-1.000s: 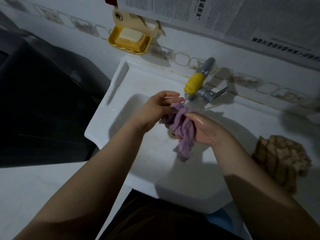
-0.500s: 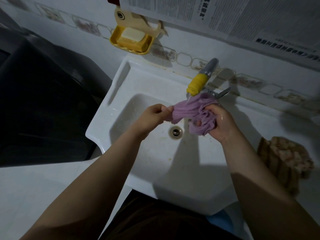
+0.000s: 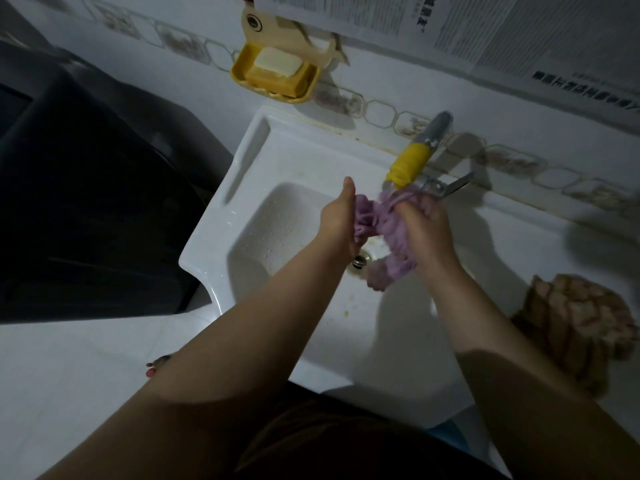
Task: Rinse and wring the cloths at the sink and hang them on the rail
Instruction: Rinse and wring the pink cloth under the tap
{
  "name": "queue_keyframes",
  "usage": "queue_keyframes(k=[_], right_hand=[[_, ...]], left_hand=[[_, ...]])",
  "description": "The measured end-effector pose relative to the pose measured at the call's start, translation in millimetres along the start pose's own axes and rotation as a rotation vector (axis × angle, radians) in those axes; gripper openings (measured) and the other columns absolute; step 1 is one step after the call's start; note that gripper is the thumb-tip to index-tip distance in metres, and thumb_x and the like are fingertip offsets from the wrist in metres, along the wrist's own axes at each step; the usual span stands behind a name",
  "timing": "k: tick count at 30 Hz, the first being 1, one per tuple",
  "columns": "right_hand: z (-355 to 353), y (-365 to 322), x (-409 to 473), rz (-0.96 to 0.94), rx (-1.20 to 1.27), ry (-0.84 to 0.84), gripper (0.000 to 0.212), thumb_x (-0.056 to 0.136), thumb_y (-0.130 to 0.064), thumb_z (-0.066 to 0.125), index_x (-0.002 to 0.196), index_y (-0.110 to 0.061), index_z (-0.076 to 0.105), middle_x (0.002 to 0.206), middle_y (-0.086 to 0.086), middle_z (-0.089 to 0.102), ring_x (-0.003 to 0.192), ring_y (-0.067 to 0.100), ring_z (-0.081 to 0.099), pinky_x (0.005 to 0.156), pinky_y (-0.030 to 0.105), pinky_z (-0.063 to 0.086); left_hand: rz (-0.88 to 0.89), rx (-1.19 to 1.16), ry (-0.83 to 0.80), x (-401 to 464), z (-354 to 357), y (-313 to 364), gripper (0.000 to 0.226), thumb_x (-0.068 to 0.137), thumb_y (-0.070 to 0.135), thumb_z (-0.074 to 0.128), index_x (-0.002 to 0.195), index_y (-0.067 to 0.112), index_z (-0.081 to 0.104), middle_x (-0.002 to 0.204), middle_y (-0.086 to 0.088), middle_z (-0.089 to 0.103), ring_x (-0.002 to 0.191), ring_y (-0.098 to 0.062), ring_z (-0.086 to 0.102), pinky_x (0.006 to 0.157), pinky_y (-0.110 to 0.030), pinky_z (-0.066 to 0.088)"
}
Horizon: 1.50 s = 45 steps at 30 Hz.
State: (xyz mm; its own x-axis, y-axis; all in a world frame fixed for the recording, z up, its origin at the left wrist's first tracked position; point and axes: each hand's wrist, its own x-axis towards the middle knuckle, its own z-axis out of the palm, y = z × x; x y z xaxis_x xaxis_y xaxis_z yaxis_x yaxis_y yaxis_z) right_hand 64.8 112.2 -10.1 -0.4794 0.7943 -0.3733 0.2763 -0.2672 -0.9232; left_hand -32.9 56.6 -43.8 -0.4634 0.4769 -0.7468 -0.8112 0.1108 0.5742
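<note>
a purple cloth (image 3: 389,233) is bunched between two bare hands, held over the basin of a white sink (image 3: 242,188). one end of the cloth is gripped by the left hand (image 3: 341,220), whose fingers are curled around the fabric with the thumb pointing up and away. the other part is clenched by the right hand (image 3: 427,230), fingers wrapped tightly into the folds. a loose tail of the cloth hangs down from under the right hand, toward the near side of the basin. just below the grip, the metal drain (image 3: 360,262) is seen in the basin floor. just beyond the grip, a tap with a yellow sleeve (image 3: 410,164) is angled down toward the cloth. to the right of the grip, well apart, a brown and beige checked cloth (image 3: 575,327) is heaped on the sink's flat ledge. farther beyond and to the left, a yellow soap dish (image 3: 275,77) holding a pale bar is fixed to the tiled wall. left of the sink a large dark object is seen, too dim to be identified.
</note>
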Motion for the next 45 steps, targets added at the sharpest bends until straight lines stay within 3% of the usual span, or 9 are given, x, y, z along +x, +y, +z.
queue_keyframes(k=[8, 13, 18, 22, 25, 30, 38, 41, 45], right_hand=[[21, 4, 16, 0.061, -0.167, 0.146, 0.040, 0.092, -0.037, 0.053, 0.057, -0.018, 0.050, 0.041, -0.004, 0.050, 0.034, 0.012, 0.049, 0.041, 0.022, 0.038], [35, 10, 8, 0.026, -0.456, 0.037, 0.040, 0.079, -0.055, 0.044, 0.063, -0.020, 0.056, 0.063, 0.002, 0.063, 0.068, 0.029, 0.064, 0.065, 0.039, 0.054], [12, 6, 26, -0.037, -0.412, -0.034, 0.024, 0.089, -0.038, 0.060, 0.079, -0.016, 0.064, 0.074, -0.002, 0.066, 0.072, 0.014, 0.062, 0.060, 0.018, 0.044], [9, 11, 15, -0.080, -0.440, -0.263, 0.016, 0.081, -0.036, 0.071, 0.085, -0.024, 0.061, 0.071, -0.017, 0.066, 0.071, -0.003, 0.061, 0.070, 0.022, 0.049], [8, 23, 0, -0.128, -0.796, -0.429, 0.026, 0.084, -0.039, 0.068, 0.075, -0.029, 0.046, 0.076, -0.014, 0.054, 0.075, 0.007, 0.056, 0.068, 0.027, 0.045], [-4, 43, -15, -0.311, -1.173, -0.518, 0.034, 0.091, -0.017, 0.054, 0.124, -0.022, 0.054, 0.137, -0.003, 0.045, 0.114, 0.026, 0.044, 0.088, 0.038, 0.045], [-30, 51, -22, 0.161, -0.544, -0.273, 0.045, 0.086, -0.011, 0.061, 0.127, -0.022, 0.045, 0.095, 0.002, 0.057, 0.083, 0.020, 0.057, 0.071, 0.028, 0.046], [-35, 47, -17, 0.144, -0.485, -0.293, 0.002, 0.087, -0.012, 0.063, 0.087, -0.013, 0.063, 0.072, -0.002, 0.062, 0.066, 0.009, 0.055, 0.058, 0.022, 0.040], [-34, 41, -7, 0.098, -0.191, -0.096, 0.014, 0.093, -0.008, 0.056, 0.085, -0.020, 0.058, 0.079, -0.004, 0.063, 0.067, 0.000, 0.059, 0.063, 0.014, 0.048]], left_hand=[[-0.008, 0.254, -0.014, -5, 25, -1, 0.048, 0.099, 0.040, 0.045, 0.061, 0.010, 0.042, 0.037, -0.001, 0.037, 0.025, -0.012, 0.030, 0.035, -0.013, 0.025], [-0.067, 0.209, -0.088, 3, 3, 7, 0.038, 0.099, 0.035, 0.042, 0.068, 0.016, 0.049, 0.040, 0.005, 0.047, 0.031, -0.008, 0.043, 0.034, -0.014, 0.035], [-0.125, -0.037, -0.248, 1, -30, 2, 0.061, 0.098, 0.057, 0.029, 0.083, 0.007, 0.060, 0.070, -0.008, 0.057, 0.045, -0.011, 0.052, 0.037, -0.017, 0.038], [-0.267, -0.052, -0.016, 1, -55, -24, 0.079, 0.085, 0.074, 0.039, 0.121, 0.004, 0.046, 0.110, -0.010, 0.054, 0.101, -0.023, 0.056, 0.086, -0.033, 0.047], [-0.329, -0.071, -0.292, -6, -45, -33, 0.097, 0.078, 0.084, 0.026, 0.111, -0.002, 0.057, 0.109, -0.016, 0.059, 0.107, -0.027, 0.057, 0.101, -0.036, 0.043], [-0.164, -0.283, -0.269, 1, -35, -28, 0.020, 0.099, 0.019, 0.041, 0.103, 0.008, 0.057, 0.094, -0.011, 0.060, 0.085, -0.021, 0.059, 0.085, -0.031, 0.047], [-0.159, -0.510, -0.357, -3, -51, -23, 0.046, 0.077, -0.001, 0.033, 0.112, 0.003, 0.062, 0.102, -0.015, 0.066, 0.101, -0.030, 0.058, 0.101, -0.042, 0.041], [-0.126, -0.297, -0.372, -1, -56, -20, 0.046, 0.083, -0.006, 0.031, 0.097, 0.010, 0.072, 0.096, -0.013, 0.068, 0.092, -0.024, 0.062, 0.094, -0.036, 0.049], [-0.010, 0.191, -0.202, -1, -64, -16, 0.049, 0.089, -0.014, 0.025, 0.094, 0.012, 0.066, 0.081, -0.005, 0.070, 0.069, -0.017, 0.066, 0.065, -0.029, 0.056]])
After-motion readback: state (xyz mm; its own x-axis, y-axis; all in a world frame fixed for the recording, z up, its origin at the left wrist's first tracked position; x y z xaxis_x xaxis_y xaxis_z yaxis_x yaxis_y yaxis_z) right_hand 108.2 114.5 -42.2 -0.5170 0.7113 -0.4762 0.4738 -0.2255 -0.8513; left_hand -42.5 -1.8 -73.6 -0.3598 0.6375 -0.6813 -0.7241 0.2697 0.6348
